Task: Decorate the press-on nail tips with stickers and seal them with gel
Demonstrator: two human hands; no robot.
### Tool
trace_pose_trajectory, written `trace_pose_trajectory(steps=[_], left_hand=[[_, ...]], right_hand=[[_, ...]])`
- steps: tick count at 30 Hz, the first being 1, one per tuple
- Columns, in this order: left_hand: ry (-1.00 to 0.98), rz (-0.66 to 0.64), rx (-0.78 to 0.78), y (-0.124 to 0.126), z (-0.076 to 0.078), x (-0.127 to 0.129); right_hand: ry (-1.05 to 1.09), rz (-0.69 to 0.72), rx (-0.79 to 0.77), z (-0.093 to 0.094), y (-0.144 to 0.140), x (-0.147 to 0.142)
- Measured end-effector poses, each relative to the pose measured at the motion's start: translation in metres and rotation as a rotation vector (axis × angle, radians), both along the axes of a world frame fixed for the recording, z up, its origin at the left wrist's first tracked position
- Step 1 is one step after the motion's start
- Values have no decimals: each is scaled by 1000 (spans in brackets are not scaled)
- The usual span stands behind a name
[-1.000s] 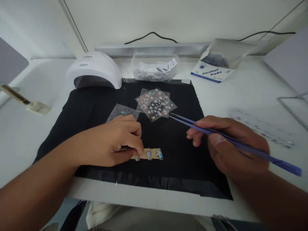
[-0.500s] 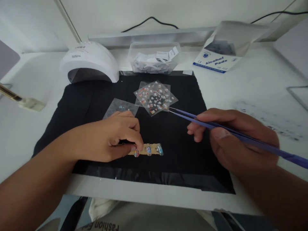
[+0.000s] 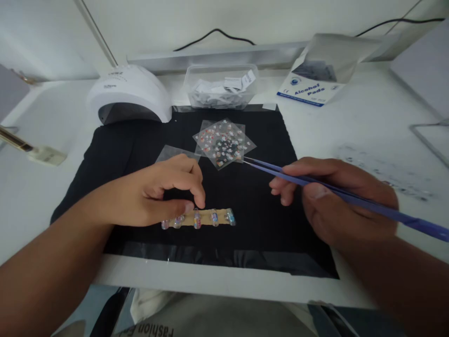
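Note:
My left hand point(image 3: 163, 192) hovers over a tan strip point(image 3: 199, 218) that carries several decorated false nails, with my fingertips just above its middle and nothing gripped. In my right hand point(image 3: 333, 196) I hold purple tweezers point(image 3: 315, 180); their tips reach the lower right edge of a clear sticker sheet point(image 3: 224, 142) covered in small coloured stickers. All of this lies on a black mat point(image 3: 119, 154).
A white nail lamp point(image 3: 129, 93) stands at the mat's back left. Behind the mat sit a clear tub of paper packets point(image 3: 220, 86) and an alcohol pads box point(image 3: 315, 70). Another clear sheet point(image 3: 175, 153) lies by my left hand. A brush-like tool point(image 3: 31, 150) rests at far left.
My left hand has lifted and drawn back left, uncovering more of the nail strip. The tweezer tips have moved to the sticker sheet's edge.

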State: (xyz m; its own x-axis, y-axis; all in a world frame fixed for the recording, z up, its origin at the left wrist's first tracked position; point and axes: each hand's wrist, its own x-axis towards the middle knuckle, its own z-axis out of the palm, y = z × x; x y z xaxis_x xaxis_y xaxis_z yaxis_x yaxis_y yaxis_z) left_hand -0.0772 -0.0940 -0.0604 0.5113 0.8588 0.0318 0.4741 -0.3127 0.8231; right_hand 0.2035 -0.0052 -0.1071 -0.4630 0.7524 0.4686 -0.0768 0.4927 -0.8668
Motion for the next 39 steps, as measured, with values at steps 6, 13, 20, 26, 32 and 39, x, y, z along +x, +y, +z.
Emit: trace_pose_trajectory(steps=[6, 13, 20, 26, 32, 39], left_hand=[[74, -54, -51, 3, -1, 5], [209, -86, -51, 5, -3, 6], [193, -115, -76, 7, -5, 5], [164, -87, -27, 7, -4, 9], [192, -63, 162, 17, -10, 10], [-14, 268, 457, -41, 44, 4]], right_hand=[[-27, 6, 14, 1, -2, 3], [-44, 15, 37, 2, -1, 3], [-67, 12, 14, 1, 0, 5], [-102, 57, 109, 1, 7, 11], [-155, -57, 209, 5, 14, 11], [-243, -228, 202, 11, 23, 11]])
